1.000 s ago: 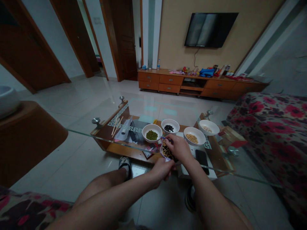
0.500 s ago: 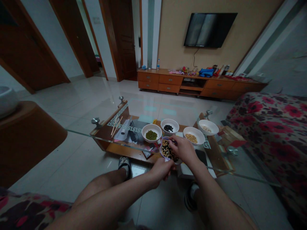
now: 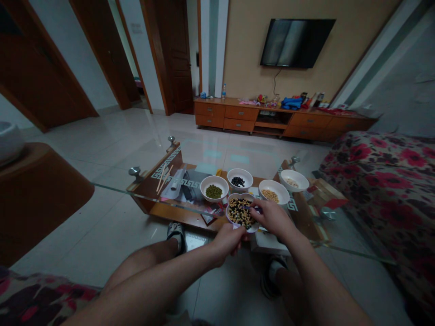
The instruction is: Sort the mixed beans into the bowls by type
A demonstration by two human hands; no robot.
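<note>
My left hand (image 3: 228, 240) is closed on the near edge of a purple-rimmed bowl (image 3: 228, 222), which holds a mix of black and yellow beans. Over the right side of that bowl, my right hand (image 3: 270, 216) pinches a slim purple utensil (image 3: 245, 208); its far end is among the beans, and its kind is too small to make out. Behind stand a white bowl of green beans (image 3: 214, 192), a white bowl of black beans (image 3: 238, 181) and a white bowl of yellow beans (image 3: 271, 195). Farther right, a fourth white bowl (image 3: 294, 181) has pale pieces in it.
All the bowls are on or over a glass table (image 3: 149, 194), whose front edge runs before my knees. Wooden chopsticks (image 3: 164, 179) lie at its left. Below the glass are papers and a white box (image 3: 268, 243). A flowered sofa (image 3: 380, 181) stands at right.
My right hand has moved right and slightly down with the purple utensil, uncovering more of the mixed beans. The left hand keeps its grip on the bowl.
</note>
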